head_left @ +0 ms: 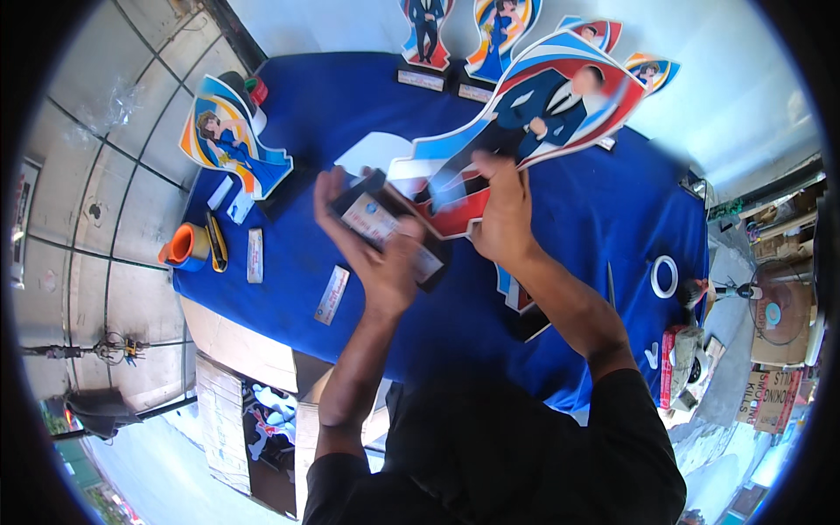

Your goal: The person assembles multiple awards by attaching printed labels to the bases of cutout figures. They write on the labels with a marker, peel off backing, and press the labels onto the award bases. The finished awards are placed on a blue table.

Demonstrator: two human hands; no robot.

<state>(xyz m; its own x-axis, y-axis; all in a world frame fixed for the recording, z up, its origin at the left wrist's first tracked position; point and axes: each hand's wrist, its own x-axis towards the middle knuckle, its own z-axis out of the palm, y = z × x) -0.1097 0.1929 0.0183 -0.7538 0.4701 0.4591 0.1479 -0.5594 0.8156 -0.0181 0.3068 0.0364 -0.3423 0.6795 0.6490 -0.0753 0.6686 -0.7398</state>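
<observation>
My left hand (385, 276) is wrapped round a black block base (372, 219) with a white printed label on its front. In my right hand (507, 210) is a large flat trophy cutout (547, 105), swirled red, white and blue, with a cartoon figure in a dark suit. It is tilted up to the right, its narrow lower end against the base; I cannot tell whether the two are joined. Motion blurs both hands a little. Under my right forearm another plaque (516, 293) is partly hidden.
A cutout with a blue-dressed figure (232, 144) stands at left; others (427, 35) stand along the back. On the blue cloth (455, 324) lie label strips (332, 295), a yellow-black cutter (215, 241), an orange roll (185, 245) and a white tape roll (664, 276). Below is an open carton (223, 420).
</observation>
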